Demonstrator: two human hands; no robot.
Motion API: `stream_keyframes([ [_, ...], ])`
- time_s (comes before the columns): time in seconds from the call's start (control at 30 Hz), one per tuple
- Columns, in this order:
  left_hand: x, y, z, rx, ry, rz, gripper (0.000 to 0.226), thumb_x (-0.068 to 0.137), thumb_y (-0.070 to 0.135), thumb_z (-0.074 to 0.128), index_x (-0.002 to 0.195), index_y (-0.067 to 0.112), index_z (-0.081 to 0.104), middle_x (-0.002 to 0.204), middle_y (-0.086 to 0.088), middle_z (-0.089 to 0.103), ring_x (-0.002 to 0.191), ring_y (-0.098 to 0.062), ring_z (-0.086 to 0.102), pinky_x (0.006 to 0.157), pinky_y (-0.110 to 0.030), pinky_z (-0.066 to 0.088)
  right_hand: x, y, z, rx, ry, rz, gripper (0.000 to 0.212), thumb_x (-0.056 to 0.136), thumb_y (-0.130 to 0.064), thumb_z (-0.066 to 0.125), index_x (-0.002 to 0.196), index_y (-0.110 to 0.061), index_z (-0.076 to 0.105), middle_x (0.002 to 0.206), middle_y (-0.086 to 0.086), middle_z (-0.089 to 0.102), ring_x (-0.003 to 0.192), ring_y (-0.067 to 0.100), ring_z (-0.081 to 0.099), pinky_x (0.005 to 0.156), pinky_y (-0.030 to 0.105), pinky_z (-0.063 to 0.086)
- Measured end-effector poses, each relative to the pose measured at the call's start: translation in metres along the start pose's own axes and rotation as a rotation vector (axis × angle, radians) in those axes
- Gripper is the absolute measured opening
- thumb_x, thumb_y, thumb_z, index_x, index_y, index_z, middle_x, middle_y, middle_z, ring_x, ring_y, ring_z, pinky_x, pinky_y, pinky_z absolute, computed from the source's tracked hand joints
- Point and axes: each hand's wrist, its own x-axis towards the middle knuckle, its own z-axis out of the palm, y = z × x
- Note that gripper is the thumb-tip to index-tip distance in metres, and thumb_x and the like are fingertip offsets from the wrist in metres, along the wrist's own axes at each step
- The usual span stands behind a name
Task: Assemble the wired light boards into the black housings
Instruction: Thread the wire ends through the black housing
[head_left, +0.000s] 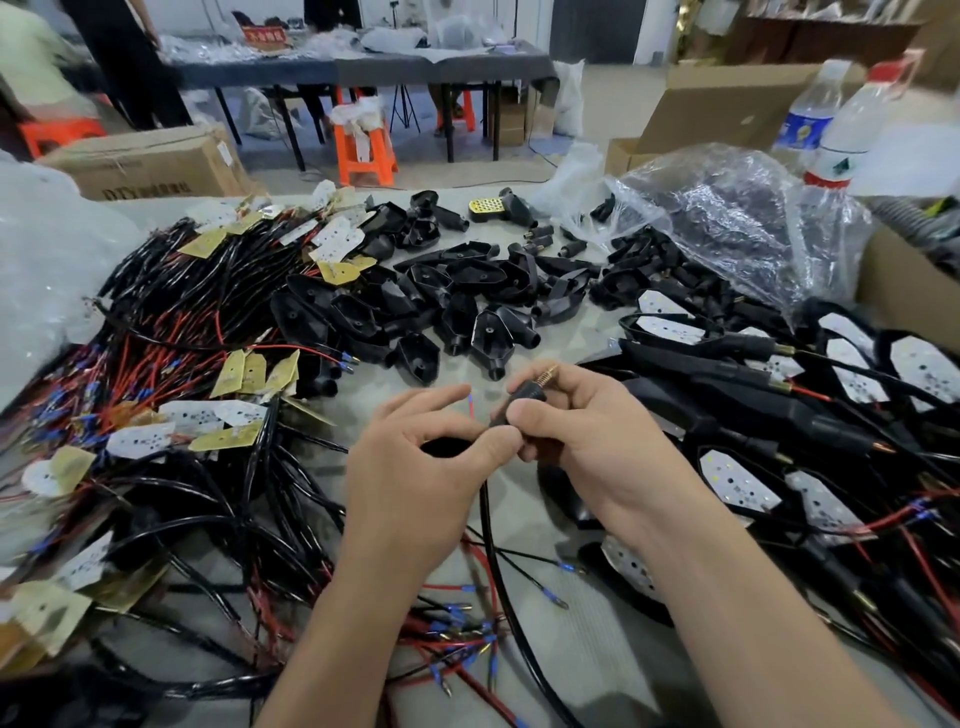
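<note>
Feeding calls for a straight line: right grip (587, 441) curls round the black housing stem (530, 391) above the worktop (400, 379), left grip (415, 467) pinches the black cable (485, 519) just behind it. Push in short strokes, keeping the red lead (471, 406) unkinked.

My right hand (587, 436) covers most of the small black plastic housing (527, 393); black sheathed cable (487, 519) end hidden under my left hand (415, 467).

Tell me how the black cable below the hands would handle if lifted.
The black cable, pinched by the left hand beside the black stem gripped in the right hand, would probably droop: it already curves loosely. Being thin, it looks light. It may snag where it crosses the loose wires.
</note>
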Motion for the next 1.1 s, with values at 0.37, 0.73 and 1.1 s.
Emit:
stream_keyframes([
  [0.37,0.001,-0.004,-0.017,-0.017,-0.269,-0.165,0.032,0.056,0.057,0.079,0.082,0.039,0.079,0.119,0.033,0.067,0.111,0.008,0.063,0.1,-0.031,0.049,0.0,0.001,-0.004,0.065,0.041,0.003,0.018,0.091,0.008,0.061,0.092,-0.01,0.064,0.078,0.01,0.067,0.058,0.017,0.059,0.057,0.023,0.049],
  [0.73,-0.008,0.012,-0.001,-0.124,-0.014,-0.304,0.019,0.077,0.019,0.085,0.067,0.034,0.08,0.061,0.008,0.072,0.054,-0.001,0.061,0.052,-0.013,0.047,-0.006,0.0,0.004,0.049,0.034,-0.001,0.025,0.106,-0.014,0.047,0.094,-0.004,0.067,0.075,0.009,0.07,0.058,0.018,0.058,0.056,0.025,0.047],
  [1.1,0.0,0.014,-0.009,-0.562,-0.049,-0.412,0.03,0.096,0.013,0.066,0.079,0.029,0.084,0.081,0.002,0.077,0.074,-0.008,0.071,0.071,-0.021,0.055,-0.007,0.004,0.003,-0.126,-0.087,-0.007,0.031,0.103,-0.01,0.05,0.085,-0.003,0.073,0.075,0.017,0.068,0.054,0.021,0.052,0.05,0.026,0.04],
])
